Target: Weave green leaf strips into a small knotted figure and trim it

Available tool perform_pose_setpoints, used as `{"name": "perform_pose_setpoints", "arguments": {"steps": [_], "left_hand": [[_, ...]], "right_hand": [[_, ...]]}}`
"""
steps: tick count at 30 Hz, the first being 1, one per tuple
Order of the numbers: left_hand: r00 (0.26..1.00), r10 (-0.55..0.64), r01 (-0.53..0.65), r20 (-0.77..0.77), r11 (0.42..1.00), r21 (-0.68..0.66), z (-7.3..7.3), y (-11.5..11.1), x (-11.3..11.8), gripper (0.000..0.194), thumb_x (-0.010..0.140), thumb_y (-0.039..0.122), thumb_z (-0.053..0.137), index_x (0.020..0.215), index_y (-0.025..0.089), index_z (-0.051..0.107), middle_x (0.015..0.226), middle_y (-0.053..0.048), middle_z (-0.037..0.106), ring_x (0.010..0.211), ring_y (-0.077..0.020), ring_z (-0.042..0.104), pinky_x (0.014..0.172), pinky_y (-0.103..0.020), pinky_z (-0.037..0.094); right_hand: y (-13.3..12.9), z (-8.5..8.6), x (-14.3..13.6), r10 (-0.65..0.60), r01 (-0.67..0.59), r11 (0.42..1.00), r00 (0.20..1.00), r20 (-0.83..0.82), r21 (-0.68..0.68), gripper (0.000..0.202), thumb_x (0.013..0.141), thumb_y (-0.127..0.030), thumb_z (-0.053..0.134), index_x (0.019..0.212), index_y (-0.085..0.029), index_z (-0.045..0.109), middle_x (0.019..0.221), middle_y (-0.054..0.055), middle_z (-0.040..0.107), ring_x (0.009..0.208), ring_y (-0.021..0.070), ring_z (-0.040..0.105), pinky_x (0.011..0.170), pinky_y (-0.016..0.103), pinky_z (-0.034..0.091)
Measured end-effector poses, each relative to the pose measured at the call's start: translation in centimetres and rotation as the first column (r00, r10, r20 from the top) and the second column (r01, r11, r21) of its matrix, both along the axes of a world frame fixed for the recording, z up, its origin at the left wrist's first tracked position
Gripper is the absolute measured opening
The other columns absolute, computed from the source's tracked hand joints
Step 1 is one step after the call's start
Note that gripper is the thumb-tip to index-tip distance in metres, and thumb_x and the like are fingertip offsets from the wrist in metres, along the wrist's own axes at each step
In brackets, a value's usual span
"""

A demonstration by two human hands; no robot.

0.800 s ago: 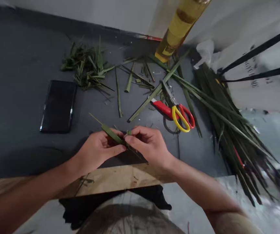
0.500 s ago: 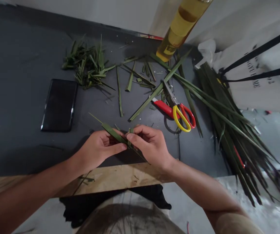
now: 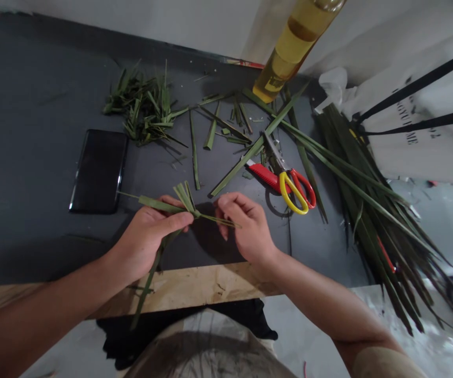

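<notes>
The left hand (image 3: 147,233) pinches a folded leaf piece (image 3: 186,198) between thumb and fingers above the desk (image 3: 33,157), while the right hand (image 3: 250,226), fingers loosely curled, is at its thin ends, whether gripping them I cannot tell. The piece looks part-made: a knot-like fold is formed, its strips and tail untrimmed. Beyond lie scissors (image 3: 287,176), clippings (image 3: 143,113) and a bundle of long leaves (image 3: 362,210), seemingly unused.

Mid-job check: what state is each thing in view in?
Left hand: pinching leaf piece
Leaf piece: folded, ends loose
Right hand: curled, grip on strand unclear
Scissors: lying over red cutter, blades seemingly closed
Red cutter: blade tip exposed
Black phone: flat, upper face dark
Bottle: upright
Leaf scraps: heaped
Long leaves: piled lengthwise
</notes>
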State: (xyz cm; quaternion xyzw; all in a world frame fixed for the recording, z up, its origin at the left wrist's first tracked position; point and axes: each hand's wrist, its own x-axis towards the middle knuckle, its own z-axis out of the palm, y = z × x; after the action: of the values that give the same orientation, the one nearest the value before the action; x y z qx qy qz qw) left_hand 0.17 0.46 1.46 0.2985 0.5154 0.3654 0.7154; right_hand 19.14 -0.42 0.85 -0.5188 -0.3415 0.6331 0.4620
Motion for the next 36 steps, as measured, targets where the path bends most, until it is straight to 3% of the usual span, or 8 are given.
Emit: {"name": "perform_pose_setpoints", "arguments": {"steps": [5,12,18,25,29,32,34,36], "left_hand": [[0.979,0.136,-0.122,0.151,0.988,-0.097,-0.3,-0.3,0.2,0.031,0.063,0.026,0.097,0.072,0.019,0.069,0.064,0.003,0.070,0.063,-0.0140,0.067,0.062,-0.025,0.056],[0.977,0.133,-0.127,0.169,0.991,-0.049,-0.3,-1.2,1.0,0.028,0.062,0.022,0.097,0.066,0.019,0.069,0.067,0.002,0.076,0.064,-0.0150,0.071,0.065,-0.026,0.060],[0.970,0.153,-0.129,0.191,0.983,-0.132,0.1,-1.0,1.1,0.034,0.056,0.023,0.100,0.065,0.019,0.068,0.068,0.002,0.078,0.061,-0.0155,0.072,0.057,-0.025,0.060],[0.977,0.131,-0.105,0.168,0.982,-0.158,-0.1,-0.9,0.8,0.033,0.057,0.026,0.102,0.069,0.018,0.073,0.073,0.000,0.079,0.069,-0.0146,0.073,0.064,-0.021,0.060],[0.973,0.032,0.014,0.230,0.981,-0.195,0.2,-0.2,0.1,0.032,0.062,0.033,0.100,0.074,0.018,0.075,0.066,0.000,0.074,0.061,-0.0154,0.070,0.060,-0.024,0.058],[0.965,0.016,0.040,0.260,0.977,-0.208,0.3,0.2,-0.4,0.036,0.059,0.030,0.102,0.082,0.019,0.077,0.070,0.002,0.074,0.063,-0.0127,0.067,0.063,-0.022,0.057],[0.968,-0.024,0.079,0.250,0.974,-0.214,0.4,0.3,-0.4,0.036,0.058,0.029,0.102,0.083,0.019,0.078,0.074,0.001,0.074,0.066,-0.0114,0.066,0.065,-0.020,0.055],[0.960,-0.102,0.161,0.260,0.962,-0.218,0.4,0.3,-0.4,0.034,0.059,0.030,0.101,0.080,0.018,0.077,0.075,0.000,0.074,0.068,-0.0119,0.064,0.065,-0.021,0.052]], "right_hand": [[-2.1,-0.4,-2.1,0.262,-0.262,0.965,0.965,0.017,-0.009,0.028,0.086,-0.046,0.080,0.090,-0.019,0.073,0.065,-0.004,0.061,0.052,0.0074,0.048,0.048,0.021,0.040],[-3.3,-0.6,-3.4,0.145,-0.147,0.989,0.986,0.086,0.013,0.040,0.086,-0.054,0.081,0.071,-0.020,0.065,0.059,-0.005,0.053,0.051,0.0071,0.041,0.049,0.023,0.036],[-3.6,-0.9,-3.5,0.157,-0.160,0.987,0.984,0.082,0.027,0.038,0.087,-0.054,0.079,0.075,-0.020,0.069,0.060,-0.004,0.057,0.050,0.0079,0.042,0.048,0.024,0.035],[-3.5,-0.9,-3.4,0.189,-0.215,0.967,0.966,0.178,0.140,0.036,0.090,-0.049,0.080,0.071,-0.020,0.070,0.062,-0.003,0.058,0.058,0.0109,0.047,0.057,0.027,0.044],[-2.4,-0.7,-1.5,0.339,-0.404,0.877,0.904,0.258,0.261,0.019,0.094,-0.040,0.077,0.091,-0.021,0.078,0.079,0.001,0.072,0.067,0.0133,0.062,0.066,0.028,0.054],[-1.1,-0.5,0.4,0.074,-0.299,0.820,0.901,0.428,0.488,0.011,0.099,-0.028,0.071,0.106,-0.022,0.077,0.101,0.008,0.076,0.090,0.0191,0.071,0.080,0.033,0.061],[-0.3,-0.4,1.5,-0.048,-0.353,0.674,0.856,0.515,0.649,0.023,0.098,-0.027,0.073,0.120,-0.025,0.077,0.137,0.014,0.070,0.125,0.0274,0.068,0.105,0.046,0.059],[0.3,-0.1,2.4,-0.047,-0.513,0.535,0.776,0.629,0.672,0.025,0.100,-0.028,0.072,0.125,-0.030,0.077,0.157,0.012,0.058,0.151,0.0320,0.051,0.122,0.056,0.046]]}}
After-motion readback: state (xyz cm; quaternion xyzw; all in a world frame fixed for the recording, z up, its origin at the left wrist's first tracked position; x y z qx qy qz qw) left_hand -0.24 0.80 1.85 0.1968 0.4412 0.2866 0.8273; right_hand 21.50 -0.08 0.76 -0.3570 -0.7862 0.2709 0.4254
